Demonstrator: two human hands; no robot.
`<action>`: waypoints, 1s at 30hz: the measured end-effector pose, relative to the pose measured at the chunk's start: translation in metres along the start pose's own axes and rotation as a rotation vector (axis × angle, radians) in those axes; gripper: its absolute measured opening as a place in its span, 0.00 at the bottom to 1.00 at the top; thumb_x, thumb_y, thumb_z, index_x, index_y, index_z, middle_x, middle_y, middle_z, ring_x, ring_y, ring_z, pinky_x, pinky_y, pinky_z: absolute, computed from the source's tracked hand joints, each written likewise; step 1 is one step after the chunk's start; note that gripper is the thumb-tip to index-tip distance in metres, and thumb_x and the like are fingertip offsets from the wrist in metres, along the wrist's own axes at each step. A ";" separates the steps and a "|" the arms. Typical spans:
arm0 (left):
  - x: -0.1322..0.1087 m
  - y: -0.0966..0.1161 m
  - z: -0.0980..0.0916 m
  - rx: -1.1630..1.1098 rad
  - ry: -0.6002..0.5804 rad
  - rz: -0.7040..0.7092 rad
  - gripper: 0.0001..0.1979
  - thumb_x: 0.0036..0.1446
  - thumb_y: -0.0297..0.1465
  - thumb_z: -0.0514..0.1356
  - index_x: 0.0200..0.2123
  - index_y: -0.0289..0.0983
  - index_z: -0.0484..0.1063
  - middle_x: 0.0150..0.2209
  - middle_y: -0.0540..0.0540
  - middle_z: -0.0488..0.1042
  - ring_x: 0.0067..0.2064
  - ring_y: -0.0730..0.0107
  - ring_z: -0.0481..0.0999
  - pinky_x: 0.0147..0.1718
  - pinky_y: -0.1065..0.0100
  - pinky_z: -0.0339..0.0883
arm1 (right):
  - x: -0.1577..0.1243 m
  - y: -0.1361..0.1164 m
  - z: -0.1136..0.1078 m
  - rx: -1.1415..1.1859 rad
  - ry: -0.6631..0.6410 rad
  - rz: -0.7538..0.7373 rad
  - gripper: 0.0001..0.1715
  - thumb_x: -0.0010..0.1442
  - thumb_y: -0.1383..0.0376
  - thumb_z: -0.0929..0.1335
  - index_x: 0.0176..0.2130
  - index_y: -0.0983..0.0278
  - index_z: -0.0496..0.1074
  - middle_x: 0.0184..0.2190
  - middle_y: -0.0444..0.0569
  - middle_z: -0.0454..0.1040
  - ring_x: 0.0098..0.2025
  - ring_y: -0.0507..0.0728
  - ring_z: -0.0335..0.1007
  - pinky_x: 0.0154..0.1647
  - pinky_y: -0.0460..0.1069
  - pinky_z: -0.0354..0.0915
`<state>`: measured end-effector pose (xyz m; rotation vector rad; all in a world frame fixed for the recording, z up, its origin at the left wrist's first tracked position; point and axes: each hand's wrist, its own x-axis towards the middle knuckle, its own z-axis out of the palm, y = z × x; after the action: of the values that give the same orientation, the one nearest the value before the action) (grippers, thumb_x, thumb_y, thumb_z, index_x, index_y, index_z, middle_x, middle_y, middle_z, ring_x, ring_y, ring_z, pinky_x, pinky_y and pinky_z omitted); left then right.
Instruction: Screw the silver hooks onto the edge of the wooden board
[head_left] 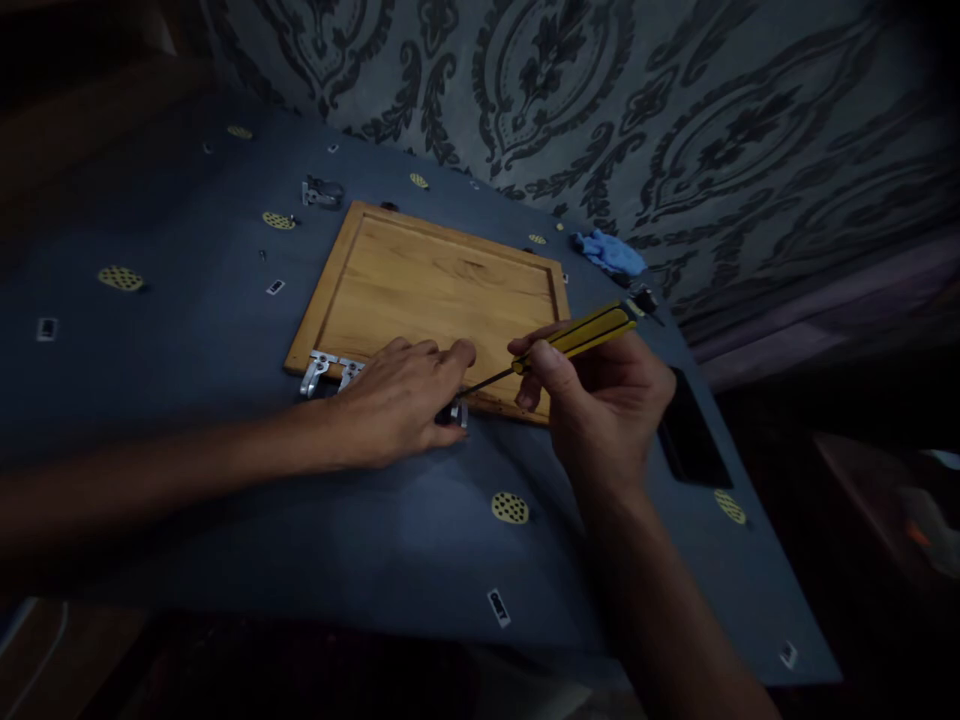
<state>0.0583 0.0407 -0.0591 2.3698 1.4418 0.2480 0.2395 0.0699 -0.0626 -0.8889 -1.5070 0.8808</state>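
1. The counter (pixel 187 300), under a dark blue cover, carries everything and runs up to a patterned wall behind the wooden panel.
2. The wooden panel (pixel 435 285) lies flat near the counter's far side and is the landmark for the rest.
3. The left hand (pixel 397 400) rests palm down across the panel's near edge. Its grip is released, with the fingers spread flat and pressing on a small metal hinge (pixel 459 412) rather than clasping it.
4. The right hand (pixel 607 400) hovers at the panel's near right corner, its grip clenched round a screwdriver.
5. A black phone (pixel 690 430) lies on the counter, right of the panel.
6. The screwdriver (pixel 585 333) has a yellow and black handle. Its shaft slants down across the panel's near edge, and the tip meets the hinge by the left fingertips.
7. A blue cloth (pixel 607 252) sits beyond the panel's far right corner.
8. A mounted hinge pair (pixel 328 370) juts from the panel's near left corner.
9. A loose hinge (pixel 321 192) lies just past the far left corner.
10. A yellow dotted disc (pixel 510 507) lies in front of the panel.
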 end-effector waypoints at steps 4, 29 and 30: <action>0.000 0.000 -0.001 0.007 -0.010 -0.013 0.26 0.61 0.38 0.67 0.56 0.34 0.62 0.47 0.40 0.77 0.49 0.52 0.77 0.46 0.59 0.67 | -0.003 -0.002 0.003 -0.003 0.073 -0.047 0.15 0.56 0.53 0.79 0.33 0.60 0.78 0.24 0.39 0.76 0.17 0.47 0.67 0.16 0.44 0.65; -0.001 0.001 -0.001 -0.026 -0.043 -0.037 0.28 0.61 0.38 0.67 0.58 0.35 0.60 0.49 0.39 0.76 0.50 0.49 0.76 0.47 0.57 0.68 | 0.002 -0.009 -0.007 -0.030 -0.128 0.041 0.17 0.57 0.53 0.79 0.42 0.58 0.81 0.32 0.42 0.81 0.20 0.49 0.71 0.22 0.47 0.73; -0.001 0.001 -0.002 -0.030 -0.041 -0.035 0.27 0.61 0.38 0.67 0.58 0.35 0.61 0.50 0.38 0.76 0.50 0.50 0.76 0.47 0.57 0.68 | 0.002 -0.010 -0.009 -0.027 -0.169 0.064 0.16 0.57 0.54 0.79 0.43 0.58 0.81 0.33 0.43 0.82 0.22 0.49 0.72 0.24 0.47 0.74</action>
<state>0.0583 0.0399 -0.0569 2.3100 1.4495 0.2094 0.2477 0.0682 -0.0516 -0.9051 -1.6464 1.0052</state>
